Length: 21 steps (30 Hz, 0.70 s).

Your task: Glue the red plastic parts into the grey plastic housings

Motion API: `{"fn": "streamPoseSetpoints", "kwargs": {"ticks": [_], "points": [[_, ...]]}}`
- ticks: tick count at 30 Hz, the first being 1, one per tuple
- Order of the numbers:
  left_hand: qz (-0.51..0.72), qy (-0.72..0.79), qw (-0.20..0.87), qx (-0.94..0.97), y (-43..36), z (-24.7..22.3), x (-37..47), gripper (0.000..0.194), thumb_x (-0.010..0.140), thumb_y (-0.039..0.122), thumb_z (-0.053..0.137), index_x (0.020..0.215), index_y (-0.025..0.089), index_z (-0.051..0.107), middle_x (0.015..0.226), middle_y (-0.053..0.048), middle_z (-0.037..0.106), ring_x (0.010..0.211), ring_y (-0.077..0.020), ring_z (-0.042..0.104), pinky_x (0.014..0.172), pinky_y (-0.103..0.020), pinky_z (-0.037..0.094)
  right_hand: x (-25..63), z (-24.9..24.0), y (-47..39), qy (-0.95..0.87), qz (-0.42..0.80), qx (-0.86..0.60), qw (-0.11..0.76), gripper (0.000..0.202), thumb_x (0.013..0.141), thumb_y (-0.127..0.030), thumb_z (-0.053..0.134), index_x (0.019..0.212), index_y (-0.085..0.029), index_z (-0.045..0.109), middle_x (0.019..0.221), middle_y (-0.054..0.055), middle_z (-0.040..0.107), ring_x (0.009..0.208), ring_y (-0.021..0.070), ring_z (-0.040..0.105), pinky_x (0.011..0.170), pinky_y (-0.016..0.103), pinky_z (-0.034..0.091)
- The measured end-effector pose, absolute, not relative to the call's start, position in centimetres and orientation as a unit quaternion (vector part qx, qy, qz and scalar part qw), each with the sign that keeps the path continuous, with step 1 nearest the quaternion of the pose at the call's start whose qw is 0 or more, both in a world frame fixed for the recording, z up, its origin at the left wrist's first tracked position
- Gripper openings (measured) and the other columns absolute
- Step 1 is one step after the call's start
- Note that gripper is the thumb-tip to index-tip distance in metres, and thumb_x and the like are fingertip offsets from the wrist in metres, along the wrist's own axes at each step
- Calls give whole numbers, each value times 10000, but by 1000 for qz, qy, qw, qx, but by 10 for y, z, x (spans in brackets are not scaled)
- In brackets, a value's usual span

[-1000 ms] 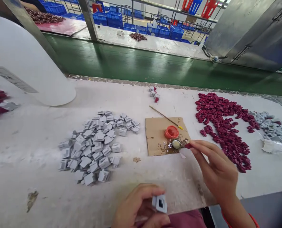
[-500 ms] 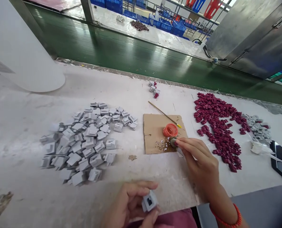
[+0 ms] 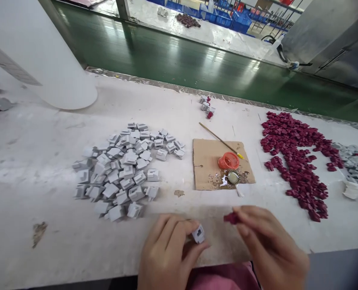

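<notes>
While left hand (image 3: 166, 251) pinches grey housing (image 3: 198, 234), no writing legible.

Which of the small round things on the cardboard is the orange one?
The orange plastic cap, farther from the hands; the small silvery round lid sits nearer, amid wet spots on the brown cardboard sheet.

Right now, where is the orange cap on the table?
In the head view, the orange cap sits right of centre on the cardboard square, just above the small round metal dish, left of the dark red pile.
</notes>
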<state>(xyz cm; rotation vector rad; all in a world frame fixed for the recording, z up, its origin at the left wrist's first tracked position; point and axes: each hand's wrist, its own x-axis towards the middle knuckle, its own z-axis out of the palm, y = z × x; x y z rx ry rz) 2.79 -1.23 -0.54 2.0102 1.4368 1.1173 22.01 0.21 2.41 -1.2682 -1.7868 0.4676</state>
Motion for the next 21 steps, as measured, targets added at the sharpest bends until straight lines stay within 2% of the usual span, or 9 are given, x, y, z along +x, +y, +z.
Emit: {"fn": "streamPoseSetpoints", "kwargs": {"ticks": [3,8,12,16,21], "points": [[402,531,224,712,-12,-3,31,162,819,224,707,888,190,565,731,-4,634,706,-168,571,633,-268,494,208,16,-16,-739,239,-464,426,307,849,-23,578,1097,-199,628,1028,36,648,952,131,636,803,205,571],[411,533,237,701,-13,-2,32,131,838,217,685,893,185,569,748,-9,639,721,-170,566,639,-276,486,199,9,-18,-765,257,-435,400,342,861,-1,555,1151,-177,600,1087,49,615,1023,112,611,894,167,538],[415,534,243,696,-13,-2,33,128,834,222,690,887,182,581,745,-7,648,717,-170,562,644,-283,482,198,14,-14,-780,239,-429,389,289,880,-17,545,1125,-158,608,1072,58,615,1024,111,607,898,158,533],[433,533,237,687,-11,-1,35,75,856,185,652,850,174,579,724,-7,647,687,-167,556,619,-279,476,199,17,-12,-817,215,-400,357,283,902,-39,526,1157,-126,616,1088,92,628,1051,152,607,899,214,553],[428,530,232,695,-11,-3,32,80,851,161,649,863,182,573,735,-4,643,704,-162,576,641,-263,492,188,16,-7,-810,203,-392,385,249,906,-41,508,1091,-131,648,991,95,665,972,164,638,826,246,583]]}}
